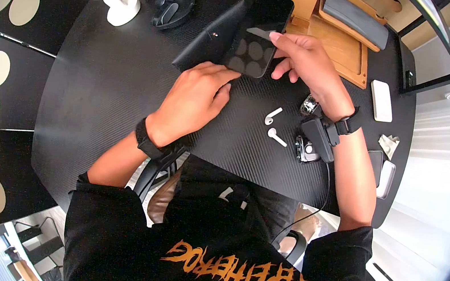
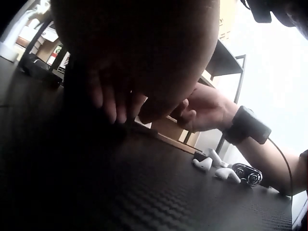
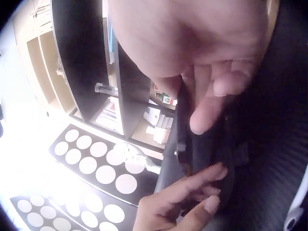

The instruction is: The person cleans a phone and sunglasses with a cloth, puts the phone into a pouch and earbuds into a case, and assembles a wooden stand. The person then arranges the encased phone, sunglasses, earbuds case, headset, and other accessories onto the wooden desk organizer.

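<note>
A glossy black phone-like slab (image 1: 260, 36) stands tilted at the table's far side, with pale circles mirrored in its face. Its right edge is between the thumb and fingers of my right hand (image 1: 308, 63), the thumb lying on the glossy face. Against its left side is a black folded case or pouch (image 1: 208, 37) with a small shiny stud. My left hand (image 1: 191, 101) rests at the lower edge, fingers extended and touching there. The right wrist view shows the left hand's fingers (image 3: 211, 175) beside the dark item; the left wrist view is very dark around it.
Two white earbuds (image 1: 273, 125) lie right of the left hand, near small metallic gadgets (image 1: 307, 150). Farther right are a white box (image 1: 381, 101) and a crumpled wrapper (image 1: 388, 145). A wooden organizer (image 1: 355, 70), a round black tray (image 1: 173, 9) and a white lamp base (image 1: 123, 10) stand behind.
</note>
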{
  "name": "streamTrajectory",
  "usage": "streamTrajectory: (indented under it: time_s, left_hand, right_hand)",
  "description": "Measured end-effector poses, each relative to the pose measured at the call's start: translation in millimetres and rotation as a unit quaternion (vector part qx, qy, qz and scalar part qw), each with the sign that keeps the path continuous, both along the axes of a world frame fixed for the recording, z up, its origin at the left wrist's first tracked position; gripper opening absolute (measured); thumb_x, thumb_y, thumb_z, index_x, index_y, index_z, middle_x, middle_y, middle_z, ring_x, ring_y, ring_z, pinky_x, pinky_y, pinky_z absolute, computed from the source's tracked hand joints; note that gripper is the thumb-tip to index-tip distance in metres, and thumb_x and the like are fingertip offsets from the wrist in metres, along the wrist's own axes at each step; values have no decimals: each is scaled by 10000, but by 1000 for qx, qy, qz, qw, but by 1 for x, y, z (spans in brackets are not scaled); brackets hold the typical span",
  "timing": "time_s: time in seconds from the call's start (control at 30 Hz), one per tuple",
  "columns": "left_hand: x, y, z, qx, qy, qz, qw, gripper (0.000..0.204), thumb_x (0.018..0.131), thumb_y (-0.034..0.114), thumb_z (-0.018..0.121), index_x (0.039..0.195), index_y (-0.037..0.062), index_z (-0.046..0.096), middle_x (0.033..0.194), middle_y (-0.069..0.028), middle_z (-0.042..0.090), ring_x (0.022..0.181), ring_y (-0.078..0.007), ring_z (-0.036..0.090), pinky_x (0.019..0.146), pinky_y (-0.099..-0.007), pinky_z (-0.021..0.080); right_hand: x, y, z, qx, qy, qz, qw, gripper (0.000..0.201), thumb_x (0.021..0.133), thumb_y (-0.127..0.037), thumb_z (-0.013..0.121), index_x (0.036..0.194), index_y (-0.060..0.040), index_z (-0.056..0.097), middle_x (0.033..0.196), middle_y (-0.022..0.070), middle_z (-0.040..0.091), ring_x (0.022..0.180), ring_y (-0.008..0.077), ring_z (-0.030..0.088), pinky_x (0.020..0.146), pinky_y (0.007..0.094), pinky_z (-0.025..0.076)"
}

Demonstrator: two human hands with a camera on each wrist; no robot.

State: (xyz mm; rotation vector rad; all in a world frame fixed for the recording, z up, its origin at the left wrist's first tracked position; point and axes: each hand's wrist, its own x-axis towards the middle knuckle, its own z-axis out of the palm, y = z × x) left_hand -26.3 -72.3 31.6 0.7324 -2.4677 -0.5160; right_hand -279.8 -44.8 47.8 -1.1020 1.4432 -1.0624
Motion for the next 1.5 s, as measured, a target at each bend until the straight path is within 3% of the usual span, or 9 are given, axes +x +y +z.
streamTrajectory:
  time_s: [0.2, 0.27, 0.3, 0.43, 0.67, 0.73, 0.87, 1.23, 1.5]
  left_hand:
    - [4, -6, 18, 100, -62, 48, 992, 227, 848, 31, 756, 1075, 43, 766, 1068, -136, 761, 1115, -376, 687, 969, -462, 542]
    - [3, -14, 26, -118, 14, 55, 991, 267, 793, 17, 804, 1053, 64, 773, 1101, -108, 761, 1176, -364, 673, 1009, -452, 538]
    - [7, -22, 25, -161, -15, 58, 985, 430, 746, 50, 862, 1162, 73, 756, 1265, -138, 715, 1242, -380, 639, 1066, -461, 522]
    - [12, -32, 14, -107, -110, 151, 977, 824, 696, 144, 934, 1437, 11, 600, 1546, -213, 532, 1361, -413, 575, 1161, -470, 471]
    - [14, -46, 5, -25, -29, 157, 987, 782, 790, 188, 882, 1455, -63, 555, 1490, -271, 585, 1367, -441, 581, 1160, -455, 466]
    - [14, -45, 3, 65, 35, 180, 981, 752, 856, 256, 818, 1454, -100, 531, 1440, -317, 599, 1275, -457, 638, 1094, -454, 506]
    - [13, -50, -11, 2, 67, 185, 980, 724, 903, 304, 796, 1443, -107, 542, 1455, -324, 587, 1304, -439, 625, 1105, -451, 488]
    - [1, -48, -25, 89, 169, 192, 963, 650, 943, 287, 780, 1428, -88, 563, 1434, -274, 597, 1335, -395, 595, 1137, -432, 453]
    - [-4, -44, -23, 83, 181, 194, 961, 646, 949, 286, 781, 1422, -96, 562, 1423, -267, 601, 1325, -373, 597, 1134, -423, 455]
  right_hand:
    - [1, -2, -8, 18, 60, 10, 998, 404, 1062, -411, 652, 993, -25, 747, 851, 42, 735, 633, 124, 733, 506, 247, 447]
    - [1, -3, -12, 29, 98, 46, 994, 420, 1061, -401, 650, 934, -7, 727, 779, 35, 698, 597, 130, 721, 508, 273, 454]
    - [5, -1, -14, 1, 88, 37, 995, 450, 1053, -398, 656, 869, 9, 712, 741, 45, 695, 571, 133, 708, 524, 290, 476]
    - [3, -3, -21, -11, 109, 67, 992, 464, 1041, -391, 668, 831, 21, 707, 735, 55, 704, 563, 134, 700, 549, 292, 497]
    - [4, -3, -25, 14, 82, 74, 994, 452, 1025, -382, 685, 826, 23, 717, 740, 58, 720, 542, 119, 661, 565, 275, 496]
    - [4, -3, -21, 10, 74, 73, 994, 449, 1026, -380, 683, 827, 21, 720, 742, 57, 722, 535, 116, 648, 564, 273, 495]
    - [5, -2, -11, 34, 82, 77, 993, 428, 1052, -385, 676, 823, -24, 679, 742, 17, 664, 547, 81, 611, 550, 235, 425]
    - [8, 2, -1, 47, 89, 103, 990, 403, 1028, -375, 679, 824, -32, 739, 705, 19, 730, 485, 74, 530, 471, 269, 411]
    - [5, 2, 2, 80, -9, 107, 991, 396, 1045, -353, 689, 747, -96, 642, 609, -9, 622, 461, 32, 478, 431, 220, 302]
